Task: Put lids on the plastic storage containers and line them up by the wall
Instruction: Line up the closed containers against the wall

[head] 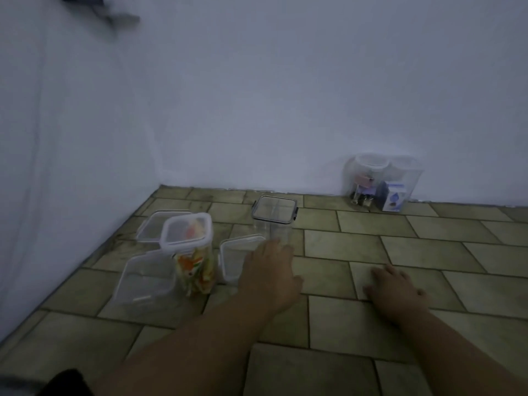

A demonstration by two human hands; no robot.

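Note:
A tall clear container with colourful contents [195,270] stands lidded with a white-rimmed lid [187,230]. Behind it a loose clear lid [155,224] lies on the floor. A low clear container [144,281] sits at the front left, and another one [234,255] lies under my left hand [268,277]. My left hand reaches forward with straight fingers toward a tall clear container with a dark-rimmed lid [273,215]. On the tiles to the right, my right hand [395,288] rests flat. A large clear container with small items [383,181] stands against the wall.
White walls [257,95] meet in a corner at the left. The floor [400,247] is olive tile. A small blue and white box [395,197] shows at the front of the large container. A dark object [100,10] is on the wall, top left.

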